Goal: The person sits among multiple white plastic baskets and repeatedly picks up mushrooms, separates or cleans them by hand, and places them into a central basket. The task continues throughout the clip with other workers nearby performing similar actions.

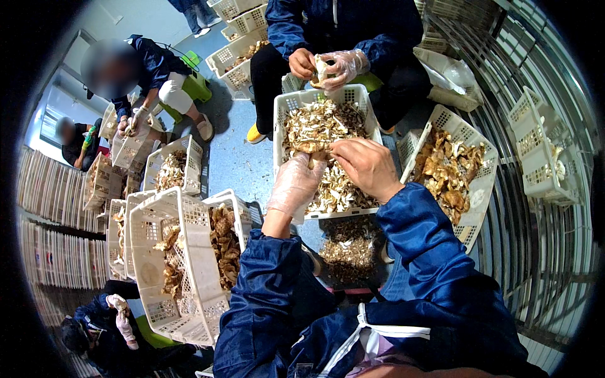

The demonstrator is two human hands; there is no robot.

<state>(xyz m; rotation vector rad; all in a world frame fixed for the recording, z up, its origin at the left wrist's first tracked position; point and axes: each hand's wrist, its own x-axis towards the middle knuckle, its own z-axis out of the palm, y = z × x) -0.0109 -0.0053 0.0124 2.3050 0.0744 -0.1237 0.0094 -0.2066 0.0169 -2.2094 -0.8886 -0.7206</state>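
Observation:
Over a white perforated plastic crate (279, 118) full of torn mushroom pieces (338, 189), my left hand (298, 182), in a clear plastic glove, holds a brown mushroom (309, 147). The fingertips of my bare right hand (366, 165) pinch at the right side of that mushroom; whether they hold a torn-off piece cannot be told. Across the crate, a co-worker's gloved hand (342, 68) and bare hand (302, 64) hold a pale mushroom (321, 68). Below the near rim, dark and pale scraps (350, 255) lie in a heap between my knees.
At right stands a crate of larger brown mushrooms (444, 175). Several crates crowd the left, one (177, 191) holding a few mushrooms. Metal racks (520, 227) line the right side. Co-workers sit at upper left and lower left. A green stool (196, 85) stands on the blue floor.

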